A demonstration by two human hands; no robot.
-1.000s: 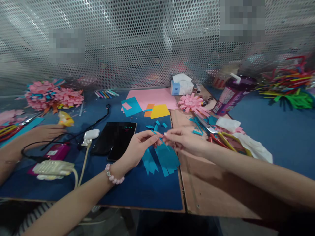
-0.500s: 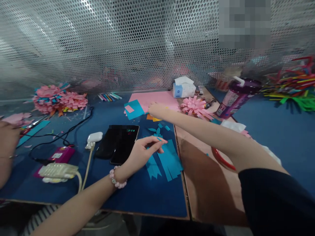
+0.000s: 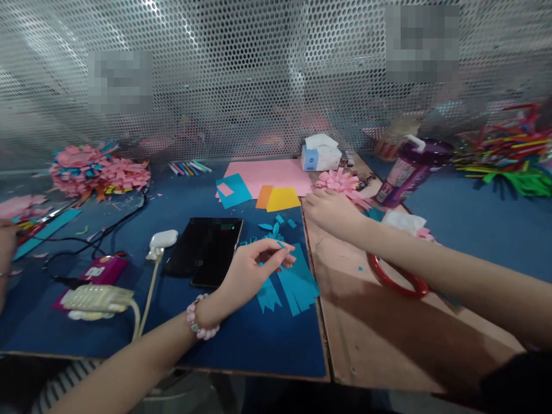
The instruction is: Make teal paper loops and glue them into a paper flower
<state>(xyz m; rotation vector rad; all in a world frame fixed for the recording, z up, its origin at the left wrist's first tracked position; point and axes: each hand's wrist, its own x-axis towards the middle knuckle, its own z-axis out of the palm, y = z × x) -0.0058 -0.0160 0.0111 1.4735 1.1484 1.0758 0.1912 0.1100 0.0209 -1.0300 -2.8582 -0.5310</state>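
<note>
My left hand, with a pink bead bracelet on its wrist, is closed in a pinch on a small blue paper piece. Below it lie blue paper strips with cut ends. Just beyond its fingers are small blue paper cutouts, some leaf-shaped. My right hand reaches palm down over the wooden board, its fingers loosely bent and nothing visible in them. The pink paper flower is right behind it. To its left lie yellow paper and orange paper.
Pink sheet, blue paper, markers and a tissue box line the back. A purple cup stands right; red-handled scissors lie under my right forearm. Phone, cables and another person's hand are left.
My right hand has moved right and nearer, off the pink sheet to the flower, uncovering the yellow and orange paper. My left hand stays nearly still. The other person's hand has shifted left.
</note>
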